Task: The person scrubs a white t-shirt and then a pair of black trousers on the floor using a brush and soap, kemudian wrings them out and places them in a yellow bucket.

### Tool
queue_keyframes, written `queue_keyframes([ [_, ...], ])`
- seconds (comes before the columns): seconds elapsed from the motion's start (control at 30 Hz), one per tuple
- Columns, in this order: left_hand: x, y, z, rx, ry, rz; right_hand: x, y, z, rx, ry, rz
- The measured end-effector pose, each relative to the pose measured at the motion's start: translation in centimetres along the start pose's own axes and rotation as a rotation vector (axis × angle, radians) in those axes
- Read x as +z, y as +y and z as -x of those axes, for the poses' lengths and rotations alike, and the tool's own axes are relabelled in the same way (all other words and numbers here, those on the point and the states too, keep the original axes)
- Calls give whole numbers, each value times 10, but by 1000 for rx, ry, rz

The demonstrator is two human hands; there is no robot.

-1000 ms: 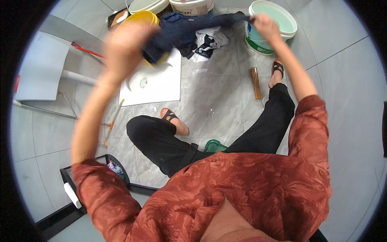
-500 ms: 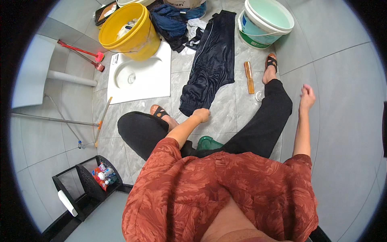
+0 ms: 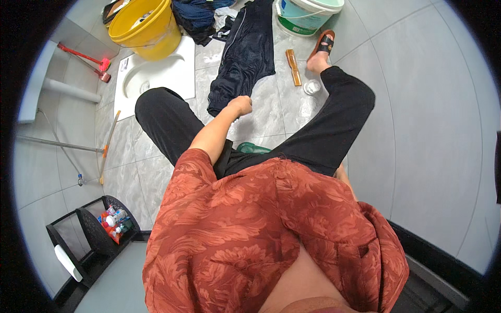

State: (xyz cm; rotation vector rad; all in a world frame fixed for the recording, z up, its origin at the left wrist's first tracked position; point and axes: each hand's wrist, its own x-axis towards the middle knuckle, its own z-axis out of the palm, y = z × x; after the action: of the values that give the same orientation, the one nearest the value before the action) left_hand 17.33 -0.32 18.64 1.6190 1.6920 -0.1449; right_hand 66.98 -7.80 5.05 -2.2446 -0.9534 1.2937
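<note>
Dark trousers (image 3: 242,57) lie stretched over the grey tiled floor in front of me. My left hand (image 3: 241,106) is closed on their near end, between my knees. Low beside my right thigh, part of my right forearm (image 3: 345,182) shows; the hand itself is hidden behind the leg. A green plastic thing (image 3: 253,148) shows in part between my thighs, the rest covered by my clothes. Right of the trousers lies a wooden brush (image 3: 293,68), with a small clear round object (image 3: 312,87) near it by my right foot.
A yellow bucket (image 3: 163,44) stands over the far part of a white squat toilet (image 3: 185,68). Piled dark clothes (image 3: 197,18) lie beyond, and a green-and-white bucket (image 3: 297,21) stands far right. Long-handled tools (image 3: 83,56) lean left; a black rack (image 3: 94,245) holds bottles.
My right hand has dropped from the raised position at my right to behind my right thigh. My left hand stays at the trousers' near end. The whole view has shifted.
</note>
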Motion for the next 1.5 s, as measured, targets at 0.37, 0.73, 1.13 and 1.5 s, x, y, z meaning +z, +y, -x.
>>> queue_keyframes([
  [0.37,10,-30,-1,143,116,-71,23,-115,8,-391,-168,254],
  [0.73,17,-60,19,-167,72,142,58,-228,-39,-540,142,421],
  [1.13,11,-87,-24,-213,70,118,84,-247,-134,-906,256,972],
  [1.5,-32,-86,-131,-284,416,0,106,-256,-148,-615,126,963],
])
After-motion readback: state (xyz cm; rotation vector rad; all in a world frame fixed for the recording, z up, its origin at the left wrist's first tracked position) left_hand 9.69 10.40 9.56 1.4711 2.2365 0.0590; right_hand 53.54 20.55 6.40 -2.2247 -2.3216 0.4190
